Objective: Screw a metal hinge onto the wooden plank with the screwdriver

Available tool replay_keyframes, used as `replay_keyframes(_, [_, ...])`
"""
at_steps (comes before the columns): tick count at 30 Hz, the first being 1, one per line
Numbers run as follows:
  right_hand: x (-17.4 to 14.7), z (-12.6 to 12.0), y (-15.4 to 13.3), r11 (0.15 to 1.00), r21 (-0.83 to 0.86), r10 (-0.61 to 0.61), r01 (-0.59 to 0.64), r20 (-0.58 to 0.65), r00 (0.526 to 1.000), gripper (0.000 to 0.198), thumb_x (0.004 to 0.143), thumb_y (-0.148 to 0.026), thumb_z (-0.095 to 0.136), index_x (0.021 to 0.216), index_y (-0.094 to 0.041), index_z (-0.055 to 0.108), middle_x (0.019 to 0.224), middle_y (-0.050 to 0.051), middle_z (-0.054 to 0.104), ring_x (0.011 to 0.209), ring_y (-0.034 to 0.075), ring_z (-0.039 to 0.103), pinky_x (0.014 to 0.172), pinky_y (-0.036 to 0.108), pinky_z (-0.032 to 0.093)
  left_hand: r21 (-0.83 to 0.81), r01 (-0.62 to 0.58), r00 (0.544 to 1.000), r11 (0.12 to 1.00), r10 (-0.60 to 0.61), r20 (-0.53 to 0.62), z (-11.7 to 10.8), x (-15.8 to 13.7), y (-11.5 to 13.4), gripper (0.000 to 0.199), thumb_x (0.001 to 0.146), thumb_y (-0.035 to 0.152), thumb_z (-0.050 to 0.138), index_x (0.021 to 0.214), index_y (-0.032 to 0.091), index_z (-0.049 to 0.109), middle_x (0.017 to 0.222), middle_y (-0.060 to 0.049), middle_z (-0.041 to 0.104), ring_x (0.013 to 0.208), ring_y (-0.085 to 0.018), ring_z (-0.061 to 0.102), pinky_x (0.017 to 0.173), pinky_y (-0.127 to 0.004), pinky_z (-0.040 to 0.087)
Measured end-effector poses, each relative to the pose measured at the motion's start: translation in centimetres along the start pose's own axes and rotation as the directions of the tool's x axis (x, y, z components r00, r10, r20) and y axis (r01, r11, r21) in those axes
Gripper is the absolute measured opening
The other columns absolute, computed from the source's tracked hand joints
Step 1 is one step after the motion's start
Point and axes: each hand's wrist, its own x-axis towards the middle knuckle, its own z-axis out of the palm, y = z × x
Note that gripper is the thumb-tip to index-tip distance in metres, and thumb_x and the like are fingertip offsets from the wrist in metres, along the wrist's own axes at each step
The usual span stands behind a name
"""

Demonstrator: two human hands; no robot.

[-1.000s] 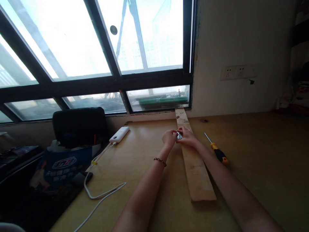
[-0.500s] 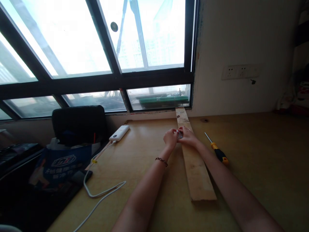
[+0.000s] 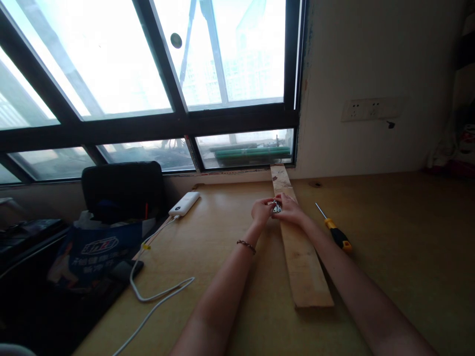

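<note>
Between the fingertips of both hands is a small silvery metal piece that looks like a hinge with dark holes; fingers cover part of it. My left hand pinches its left side, and my right hand grips it from the right. Both hands are over the far half of a long wooden board, which lies on the table and runs towards the window. To the right of my right forearm lies a screwdriver with a yellow and black handle, its tip pointing away from me.
A white power bank with a white cable lies on the left of the wooden table. Beyond the table's left edge are a black chair and a blue bag. Wall sockets are at the right.
The metal piece has turned slightly between my fingers, so more of its bright face shows. My hands stay almost in the same place; board and screwdriver have not moved.
</note>
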Motion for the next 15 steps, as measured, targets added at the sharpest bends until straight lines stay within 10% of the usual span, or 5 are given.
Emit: replay_keyframes(15, [0.0,0.3,0.3,1.0,-0.021,-0.007,0.007,-0.007,1.0,0.065,0.047,-0.04,0.073,0.105,-0.019,0.05,0.106,0.006,0.056,0.099,0.024,0.052,0.089,0.037,0.037,-0.048,-0.026,0.994,0.998,0.021,-0.107,0.9,0.2,-1.2,0.029,0.068,0.046,0.059,0.081,0.022,0.07,0.072,-0.004,0.067,0.063,-0.014,0.057,0.052,-0.022,0.033])
